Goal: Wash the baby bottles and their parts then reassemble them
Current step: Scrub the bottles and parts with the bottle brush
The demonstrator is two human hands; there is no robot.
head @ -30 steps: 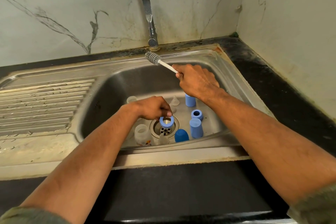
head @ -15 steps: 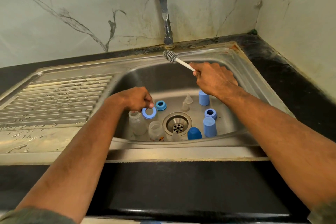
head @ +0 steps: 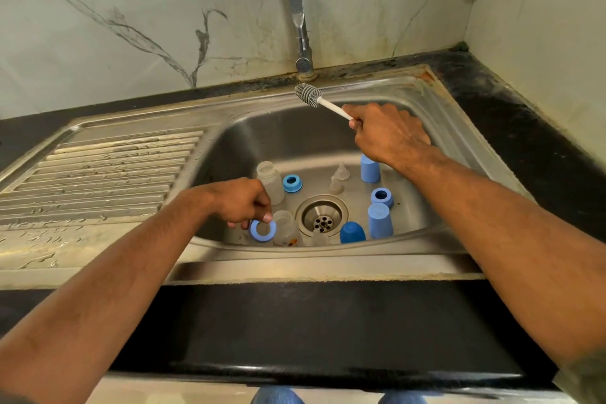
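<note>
1. Left hand [head: 242,203] pinches a smooth blue plastic ring [head: 262,230] low over the steel sink's [head: 436,115] near-left corner
2. Right hand [head: 387,134] grips a white-stemmed, grey-bristled brush [head: 310,95] at the far side

Even, soft light, moderately bright, probably from overhead. No hard shadows, only a dim patch in the sink [head: 436,115] basin under the near rim. Mild sheen on the steel drainboard [head: 108,174] and tap [head: 296,6], nothing clipped. Strong wide-angle bowing at the edges: walls and surface [head: 314,321] front curve. Focus decent centre, softer at corners.
</note>
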